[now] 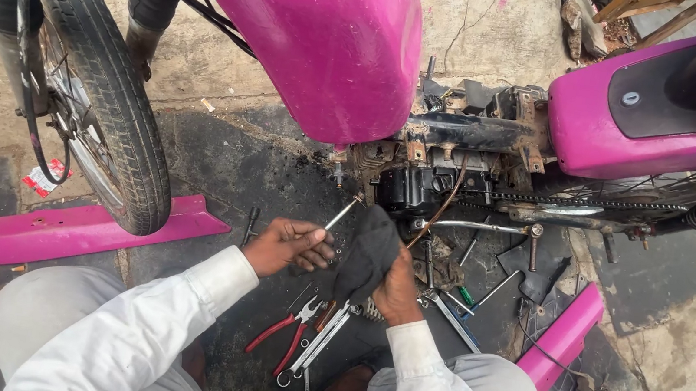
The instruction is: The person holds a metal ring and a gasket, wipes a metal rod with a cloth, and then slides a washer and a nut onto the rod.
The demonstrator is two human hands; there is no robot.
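My left hand [290, 246] grips a long metal bolt [343, 212] that points up toward the engine [419, 182] of a pink motorcycle [340, 37]. My right hand [398, 293] holds a dark rag [368, 250] right beside the bolt's lower end. Both hands sit low over the oily ground, just in front of the bare engine block and chain [592, 202].
Red-handled pliers [284, 332] and several spanners [323, 341] lie on the ground below my hands. Loose pink panels lie at left [65, 229] and right [564, 334]. The front wheel [101, 98] stands at left. More tools and bolts [486, 290] are scattered at right.
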